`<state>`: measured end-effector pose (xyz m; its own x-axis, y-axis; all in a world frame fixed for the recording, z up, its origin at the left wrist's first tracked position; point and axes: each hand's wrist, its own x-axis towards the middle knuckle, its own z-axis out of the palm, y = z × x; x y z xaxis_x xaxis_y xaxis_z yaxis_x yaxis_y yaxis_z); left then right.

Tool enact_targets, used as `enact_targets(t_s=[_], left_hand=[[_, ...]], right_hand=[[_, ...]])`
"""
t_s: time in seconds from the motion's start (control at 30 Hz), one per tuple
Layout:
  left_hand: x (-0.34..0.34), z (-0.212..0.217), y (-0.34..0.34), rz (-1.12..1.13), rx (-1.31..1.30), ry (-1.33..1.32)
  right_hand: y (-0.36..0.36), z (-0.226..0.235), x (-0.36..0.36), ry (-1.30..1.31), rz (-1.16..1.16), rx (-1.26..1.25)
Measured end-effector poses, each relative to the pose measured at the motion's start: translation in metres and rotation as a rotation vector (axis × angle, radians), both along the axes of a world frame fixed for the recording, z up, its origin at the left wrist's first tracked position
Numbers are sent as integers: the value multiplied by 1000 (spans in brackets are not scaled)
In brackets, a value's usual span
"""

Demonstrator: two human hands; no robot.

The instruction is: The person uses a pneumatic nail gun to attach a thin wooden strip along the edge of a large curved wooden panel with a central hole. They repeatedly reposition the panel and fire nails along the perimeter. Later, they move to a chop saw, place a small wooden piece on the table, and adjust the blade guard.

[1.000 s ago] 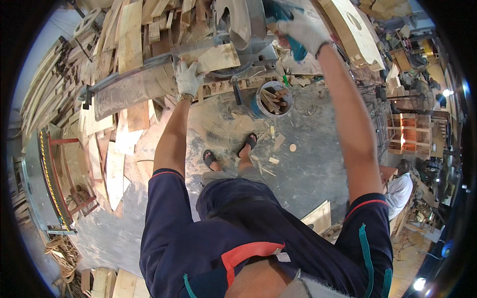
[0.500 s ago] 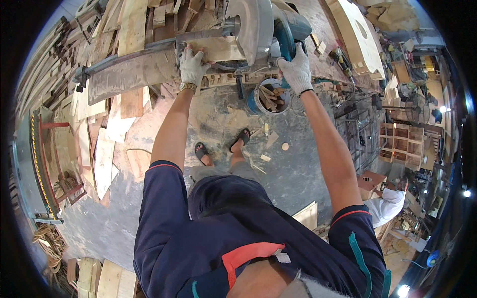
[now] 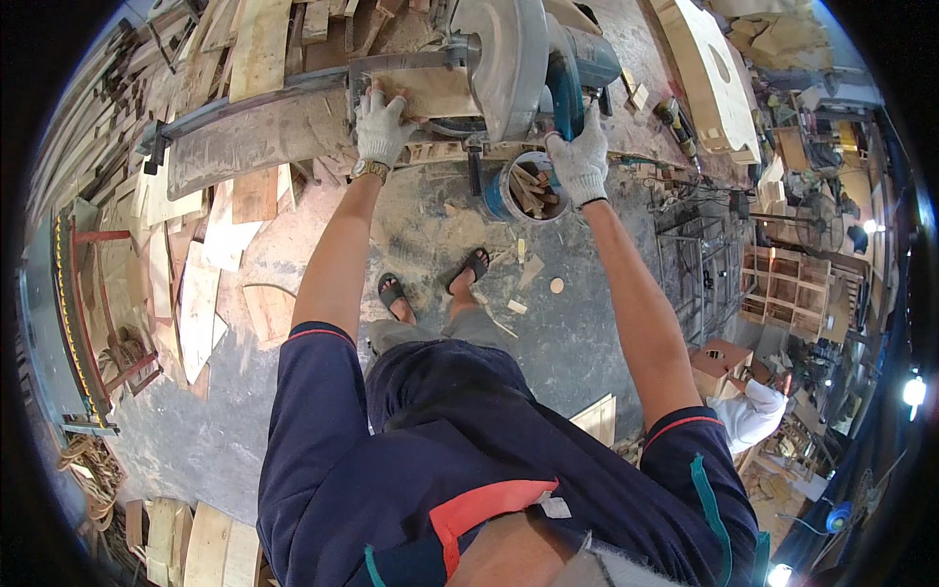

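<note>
The mitre saw is my landmark, its grey blade guard hanging over the dusty worktop that runs out to its left. Just left of the guard lies the wooden board, flat on the saw bed with its far edge against the fence. My left hand in its white glove presses down on the near left end of that board, fingers spread flat and not curled round anything. My right hand, also gloved, sits at the saw's right side with its fingers wrapped shut on the blue handle. To cut well, I judge I should keep the board tight to the fence, hold my left hand well clear of the blade line, and bring the head down slowly and evenly. Below the saw, on the floor, stands a blue bucket of offcuts, nearer my sandalled feet. Small wood scraps lie scattered beside them, so I should stand steady
</note>
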<state>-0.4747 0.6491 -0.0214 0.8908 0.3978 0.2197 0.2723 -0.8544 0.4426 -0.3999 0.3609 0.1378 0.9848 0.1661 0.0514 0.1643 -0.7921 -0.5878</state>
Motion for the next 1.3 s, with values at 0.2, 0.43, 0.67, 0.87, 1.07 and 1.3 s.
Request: enact_targets(t_s=[0.2, 0.43, 0.67, 0.87, 1.07, 1.3], left_hand=[[0, -4, 0, -17, 19, -38], [0, -12, 3, -10, 66, -68], [1, -13, 2, -9, 59, -130], [2, -15, 3, 9, 50, -146], [2, -18, 3, 9, 58, -177], [1, -15, 3, -5, 55, -90]], right_hand=[[-3, -8, -4, -66, 5, 35], [2, -6, -11, -19, -1, 55], [-5, -23, -7, -41, 1, 59], [1, -14, -12, 13, -11, 41], [-1, -19, -14, 26, -1, 63], [-5, -56, -16, 25, -5, 154]])
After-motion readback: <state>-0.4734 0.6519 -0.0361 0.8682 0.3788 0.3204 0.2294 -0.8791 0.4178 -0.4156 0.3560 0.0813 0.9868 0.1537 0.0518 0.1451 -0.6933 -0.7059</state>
